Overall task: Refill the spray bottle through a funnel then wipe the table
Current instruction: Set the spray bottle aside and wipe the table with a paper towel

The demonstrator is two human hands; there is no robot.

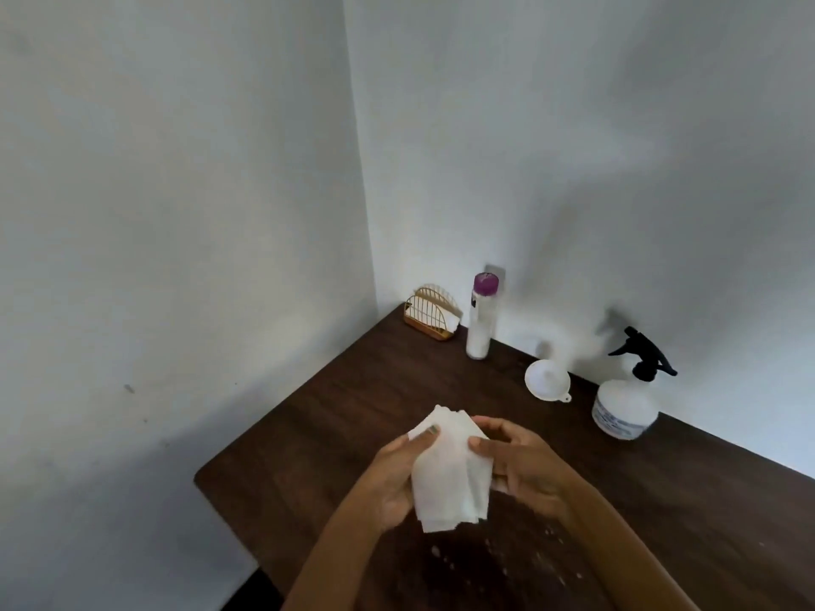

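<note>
left hand (399, 476) + right hand (525, 467) both gripping folded tissue (450, 474) | step: wipe | next: press onto droplets at 6 o'clock

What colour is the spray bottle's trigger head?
Black, on the spray bottle; clearest in the head view.

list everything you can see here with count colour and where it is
table: 1, dark brown wood, set into the room corner, wet droplets on its near part
spray bottle: 1, white body with black trigger head, far right against the wall
funnel: 1, white, lying on the table left of the spray bottle
tall bottle: 1, white with purple cap, upright near the corner
napkin holder: 1, gold wire, in the far corner, a white napkin inside
paper towel: 1, white, folded, held above the table
left hand: 1, grips the towel's left edge
right hand: 1, grips the towel's right edge
</note>
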